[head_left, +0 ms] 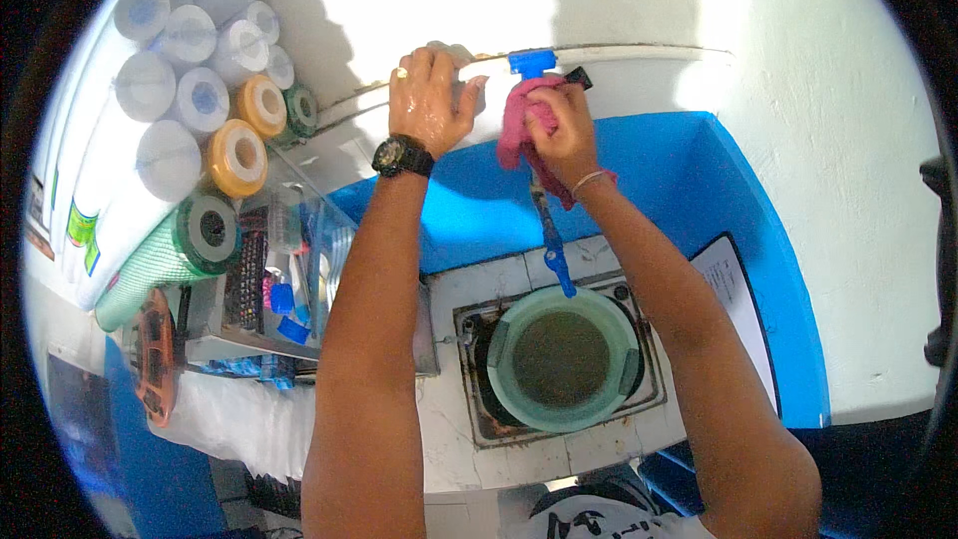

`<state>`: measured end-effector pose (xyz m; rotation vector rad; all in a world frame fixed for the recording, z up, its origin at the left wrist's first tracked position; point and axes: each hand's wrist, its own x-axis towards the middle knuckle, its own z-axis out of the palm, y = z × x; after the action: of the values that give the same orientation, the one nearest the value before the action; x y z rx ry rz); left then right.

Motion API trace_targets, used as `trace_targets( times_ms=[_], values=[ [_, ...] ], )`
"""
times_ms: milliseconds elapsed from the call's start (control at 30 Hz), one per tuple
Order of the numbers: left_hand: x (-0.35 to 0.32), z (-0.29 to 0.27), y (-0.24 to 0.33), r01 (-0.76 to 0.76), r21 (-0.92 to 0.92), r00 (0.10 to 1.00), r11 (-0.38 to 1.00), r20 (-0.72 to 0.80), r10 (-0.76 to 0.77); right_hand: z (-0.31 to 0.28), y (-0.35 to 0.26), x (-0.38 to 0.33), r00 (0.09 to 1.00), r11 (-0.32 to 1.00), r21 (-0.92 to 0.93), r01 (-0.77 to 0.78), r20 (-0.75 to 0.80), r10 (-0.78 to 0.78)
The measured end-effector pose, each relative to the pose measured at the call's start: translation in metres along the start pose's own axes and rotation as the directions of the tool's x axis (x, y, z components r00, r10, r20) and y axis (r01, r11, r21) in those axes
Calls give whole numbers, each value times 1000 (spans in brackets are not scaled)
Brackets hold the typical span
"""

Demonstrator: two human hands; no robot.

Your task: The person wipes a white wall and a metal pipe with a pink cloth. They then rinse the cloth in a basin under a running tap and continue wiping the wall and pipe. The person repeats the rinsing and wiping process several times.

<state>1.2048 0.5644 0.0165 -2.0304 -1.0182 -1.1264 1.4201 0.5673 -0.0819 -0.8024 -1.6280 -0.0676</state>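
Note:
My right hand (569, 140) grips a wet-looking pink cloth (515, 125), which is bunched around an upright pipe just below a blue pipe fitting (532, 63). A tail of the cloth hangs beneath my wrist. My left hand (427, 105), wet and with fingers stretched out, rests against the white wall by the ledge (489, 100); a black watch (401, 156) is on that wrist. Lower on the pipe, a blue tap (556, 258) points down toward a pale green basin (564, 421) of murky water (559, 354). The pipe behind the cloth is hidden.
The basin sits in a stained metal sink (489, 432) set in white tiles (454, 439). Blue-painted wall (649, 170) surrounds it, with a clipboard (738, 289) leaning at right. Left stand several plastic rolls (145, 85), a green mesh roll (160, 274) and a glass case (329, 210).

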Motion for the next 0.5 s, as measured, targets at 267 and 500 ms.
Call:
trace_targets(
  times_ms=[267,500],
  values=[
    [2,-3,0,35,-19,998,999,48,-34,-32,17,-96,761,768,252,-589,491,423],
    [0,-1,3,38,-34,998,999,48,-36,-43,-10,-98,646,979,-184,-88,738,196]
  ],
)
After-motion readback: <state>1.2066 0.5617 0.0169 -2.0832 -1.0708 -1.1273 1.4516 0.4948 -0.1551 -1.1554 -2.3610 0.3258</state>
